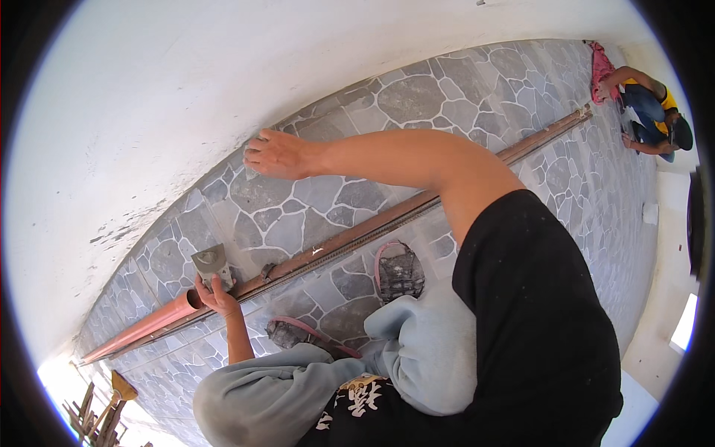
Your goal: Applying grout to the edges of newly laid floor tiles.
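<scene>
My left hand (217, 296) grips a flat metal scraper (211, 262), its blade against the grey stone-pattern floor tiles (417, 97) just above the end of a long reddish-brown pipe (160, 320). The pipe lies diagonally across the floor, with a thin dark bar alongside it. My right hand (274, 154) reaches far out on a bare arm and rests flat, palm down, on the tiles close to the white wall (186, 89). I am crouched, with grey trouser knees and two sandalled feet (399, 272) low in view.
Another person (649, 119) in a yellow top and blue trousers crouches on the tiles at the far right, beside a pink cloth (600, 67). A small white object (650, 213) lies on the floor. Wooden-handled tools (112, 406) lie at the lower left.
</scene>
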`<state>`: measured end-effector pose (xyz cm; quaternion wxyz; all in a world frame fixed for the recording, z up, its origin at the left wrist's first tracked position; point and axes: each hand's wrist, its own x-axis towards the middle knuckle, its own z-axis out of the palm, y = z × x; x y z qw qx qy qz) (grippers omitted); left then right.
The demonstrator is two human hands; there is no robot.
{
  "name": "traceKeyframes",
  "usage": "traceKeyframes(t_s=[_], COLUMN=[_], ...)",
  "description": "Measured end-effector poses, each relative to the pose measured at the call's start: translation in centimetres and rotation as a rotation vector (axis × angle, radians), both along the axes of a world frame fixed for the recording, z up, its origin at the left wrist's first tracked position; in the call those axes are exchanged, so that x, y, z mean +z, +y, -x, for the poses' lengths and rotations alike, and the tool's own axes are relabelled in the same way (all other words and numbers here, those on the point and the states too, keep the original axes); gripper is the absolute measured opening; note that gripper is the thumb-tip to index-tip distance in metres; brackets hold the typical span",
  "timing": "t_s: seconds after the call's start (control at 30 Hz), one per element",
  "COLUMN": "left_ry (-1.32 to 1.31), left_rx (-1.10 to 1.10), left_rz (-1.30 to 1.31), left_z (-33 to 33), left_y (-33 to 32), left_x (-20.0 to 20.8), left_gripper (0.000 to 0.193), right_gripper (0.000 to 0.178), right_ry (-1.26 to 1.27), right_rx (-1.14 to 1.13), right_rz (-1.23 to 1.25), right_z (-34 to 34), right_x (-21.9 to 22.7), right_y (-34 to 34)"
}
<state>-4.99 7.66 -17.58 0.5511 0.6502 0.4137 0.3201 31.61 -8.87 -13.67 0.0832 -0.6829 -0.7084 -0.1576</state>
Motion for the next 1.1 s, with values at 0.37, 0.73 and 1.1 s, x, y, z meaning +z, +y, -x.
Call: traceKeyframes(t_s=[0.37, 0.73, 1.1], left_ry=[0.032, 0.008, -0.028], left_rx=[-0.03, -0.078, -0.096], left_rz=[0.002, -0.078, -0.094], left_z=[1.3, 2.6, 1.5], left_y=[0.4, 1.2, 0.6], left_x=[0.5, -1.0, -0.2], left_gripper=[0.051, 0.05, 0.047], right_gripper=[0.035, 0.036, 0.026], right_ry=[-0.23, -0.175, -0.105], right_rx=[-0.203, -0.471, -0.015], right_rz=[0.15, 0.454, 0.138], right_z=[-11.6, -10.0, -2.0], right_x=[0.1, 4.6, 2.7], right_y=[-16.5, -21.3, -4.2])
